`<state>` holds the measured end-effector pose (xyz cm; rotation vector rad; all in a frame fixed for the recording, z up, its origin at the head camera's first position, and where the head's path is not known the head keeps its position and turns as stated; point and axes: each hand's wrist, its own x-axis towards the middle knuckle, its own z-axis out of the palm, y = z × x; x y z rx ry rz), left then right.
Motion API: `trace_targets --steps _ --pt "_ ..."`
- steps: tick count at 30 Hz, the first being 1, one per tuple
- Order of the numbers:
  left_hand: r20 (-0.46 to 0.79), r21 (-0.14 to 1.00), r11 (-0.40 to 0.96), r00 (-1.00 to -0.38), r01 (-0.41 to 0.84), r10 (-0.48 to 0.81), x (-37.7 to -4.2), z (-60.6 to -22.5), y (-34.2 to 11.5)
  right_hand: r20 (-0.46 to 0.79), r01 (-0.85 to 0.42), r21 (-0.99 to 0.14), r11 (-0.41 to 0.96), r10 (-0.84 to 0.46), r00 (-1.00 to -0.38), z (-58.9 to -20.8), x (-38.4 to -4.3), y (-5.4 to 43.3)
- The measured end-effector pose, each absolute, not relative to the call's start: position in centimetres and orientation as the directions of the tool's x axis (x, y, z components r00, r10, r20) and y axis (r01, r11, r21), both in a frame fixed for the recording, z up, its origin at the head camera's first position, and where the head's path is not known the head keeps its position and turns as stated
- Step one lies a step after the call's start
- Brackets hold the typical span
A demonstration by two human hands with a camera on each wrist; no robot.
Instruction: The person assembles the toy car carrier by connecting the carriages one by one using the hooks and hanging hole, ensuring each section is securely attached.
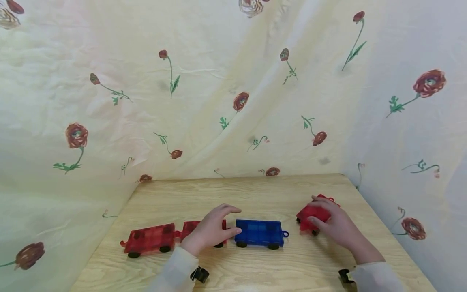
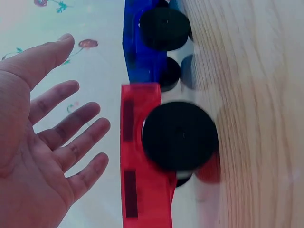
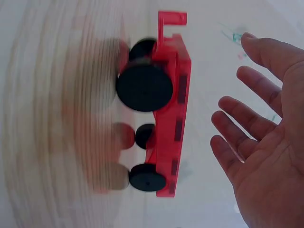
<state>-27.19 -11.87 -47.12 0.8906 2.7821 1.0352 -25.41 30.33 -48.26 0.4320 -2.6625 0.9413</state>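
Observation:
Above a red wheeled toy train car (image 1: 188,229), my left hand (image 1: 211,231) hangs with its fingers spread, holding nothing; its thumb tip overlaps the near end of a blue train car (image 1: 259,231). In the left wrist view, a gap shows between that hand (image 2: 28,161) and the red car (image 2: 145,156). My right hand (image 1: 339,229) hovers over another red car (image 1: 310,213) standing turned at the right. The right wrist view shows its relaxed fingers apart from that car (image 3: 173,128), whose hook (image 3: 173,19) points away. Part of each red car under a hand is hidden.
Another red car (image 1: 153,239) stands at the left, its end meeting the second red car at a coupling. The blue car has a ring (image 1: 285,234) facing right. All rest on a wooden table (image 1: 255,267) with a flowered cloth (image 1: 204,101) behind and beside it.

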Motion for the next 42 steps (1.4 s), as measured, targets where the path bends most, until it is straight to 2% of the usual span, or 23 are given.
trace_targets --steps 9,18,23,31,42 --pt "0.131 0.617 0.58 -0.796 0.532 0.591 -27.7 -47.4 -9.5 0.382 -0.394 -0.594 0.702 -0.185 -0.906 -48.9 -25.8 32.4" --pt "0.146 0.579 0.567 -0.758 0.586 0.635 -27.7 -48.0 -7.0 0.268 -0.336 -0.622 0.707 -0.21 -0.94 -49.5 -25.9 33.4" --pt "0.129 0.554 0.583 -0.753 0.594 0.645 -27.3 -48.0 -6.3 0.256 -0.343 -0.617 0.708 -0.231 -0.939 -49.8 -25.9 33.6" --pt "0.115 0.529 0.602 -0.754 0.598 0.647 -27.2 -48.3 -6.1 0.241 -0.329 -0.575 0.749 -0.229 -0.943 -49.9 -25.9 33.1" --pt "0.084 0.466 0.641 -0.752 0.61 0.654 -27.2 -49.1 -5.7 0.323 -0.361 -0.445 0.819 -0.229 -0.918 -50.1 -25.6 32.9"
